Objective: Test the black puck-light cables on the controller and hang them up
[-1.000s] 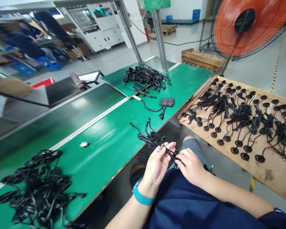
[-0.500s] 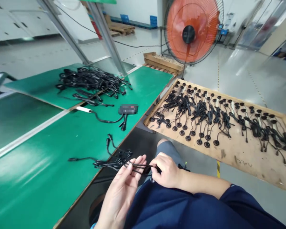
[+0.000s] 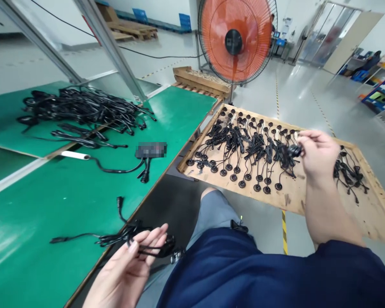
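My left hand [image 3: 128, 267] is low at the green table's [image 3: 67, 201] near edge, palm up with fingers stretched, and a small bundle of black cables [image 3: 137, 239] lies across the fingertips and trails onto the table. My right hand [image 3: 317, 156] is raised over the wooden board [image 3: 301, 201] on the right, fingers pinched on a black cable end [image 3: 294, 150]. Rows of black cables with round disc ends [image 3: 244, 149] cover the board under and around that hand.
A large heap of black cables [image 3: 80, 109] lies at the table's far side, with a small black box and lead [image 3: 149, 152] nearer. An orange floor fan [image 3: 234, 38] stands behind the board. Metal frame posts [image 3: 109, 42] rise from the table. Wooden trays [image 3: 200, 81] sit beyond.
My right hand left the bundle in front of me and swung up and right over the wooden board, now pinching a cable end. The view turned right; the left hand stays with the bundle.
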Available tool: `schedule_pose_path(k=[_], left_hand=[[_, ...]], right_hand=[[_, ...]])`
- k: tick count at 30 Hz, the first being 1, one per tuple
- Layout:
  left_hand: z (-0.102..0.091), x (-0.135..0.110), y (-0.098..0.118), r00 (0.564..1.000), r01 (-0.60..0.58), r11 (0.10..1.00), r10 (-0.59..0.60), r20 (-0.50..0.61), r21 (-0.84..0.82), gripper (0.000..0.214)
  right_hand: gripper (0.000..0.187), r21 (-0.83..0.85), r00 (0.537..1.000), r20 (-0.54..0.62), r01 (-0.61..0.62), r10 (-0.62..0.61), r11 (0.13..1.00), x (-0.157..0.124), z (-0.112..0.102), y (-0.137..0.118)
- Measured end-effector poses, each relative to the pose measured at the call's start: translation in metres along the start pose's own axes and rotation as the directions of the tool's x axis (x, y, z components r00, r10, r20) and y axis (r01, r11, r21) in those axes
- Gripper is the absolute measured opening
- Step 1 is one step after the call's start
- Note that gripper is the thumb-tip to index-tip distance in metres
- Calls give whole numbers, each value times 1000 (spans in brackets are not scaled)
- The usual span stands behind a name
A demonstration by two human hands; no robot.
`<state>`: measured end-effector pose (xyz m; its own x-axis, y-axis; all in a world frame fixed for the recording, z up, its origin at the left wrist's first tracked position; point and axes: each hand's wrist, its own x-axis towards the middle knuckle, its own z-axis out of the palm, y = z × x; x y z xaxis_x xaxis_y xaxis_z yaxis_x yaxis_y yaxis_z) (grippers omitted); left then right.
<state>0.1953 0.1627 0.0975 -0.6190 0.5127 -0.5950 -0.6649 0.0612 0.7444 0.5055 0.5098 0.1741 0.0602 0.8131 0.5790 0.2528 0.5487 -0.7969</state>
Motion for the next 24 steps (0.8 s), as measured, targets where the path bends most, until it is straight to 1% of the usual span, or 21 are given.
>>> schedule_pose_path(k=[1,2,3,5,6,7,9,11,14,17,20,22,24], left_hand=[[-1,-1,1,1000,7,1000,-7,1,-3,32],[-2,-1,0,1000,17,1000,-17,0,-7,30],[-2,-2,0,1000,30,1000,-30,-2,-8,29],[-4,-1,-3,998,54,999,-54,-8,-6,28],[-5,0,-4,998,60,998,-60,-13,-5,28],[-6,1,-5,998,60,998,-60,-21,-4,28],[-7,4,-6,997,53,999,-54,-47,-8,27],[-8,7,-7,996,50,999,-50,-69,-8,25],[-8,12,-8,996,61,998,-61,-66,2,25],[-8,16,-9,996,76,997,-75,-50,8,26],[-9,18,-9,997,75,997,-74,-32,12,29],[-10,18,-9,997,68,998,-68,-28,9,30],[-10,17,-10,997,65,998,-65,-32,6,30]], right_hand=[[18,-58,997,-59,49,-52,997,10,-9,12],[21,-118,993,-87,65,-75,991,17,-18,27],[25,-183,995,-83,43,-60,982,19,-26,44],[33,-309,998,-19,-61,58,949,9,-40,83],[36,-379,987,34,-130,154,916,-1,-46,103],[37,-417,972,77,-170,221,893,-15,-50,122],[33,-477,935,145,-220,323,851,-47,-58,155],[31,-529,891,206,-246,404,813,-79,-63,178],[29,-601,820,285,-251,497,759,-112,-69,196],[27,-658,767,342,-217,543,721,-125,-70,205],[25,-713,743,362,-168,563,681,-125,-70,210],[24,-747,739,364,-131,567,651,-123,-70,210],[23,-773,746,364,-93,558,627,-123,-70,209]])
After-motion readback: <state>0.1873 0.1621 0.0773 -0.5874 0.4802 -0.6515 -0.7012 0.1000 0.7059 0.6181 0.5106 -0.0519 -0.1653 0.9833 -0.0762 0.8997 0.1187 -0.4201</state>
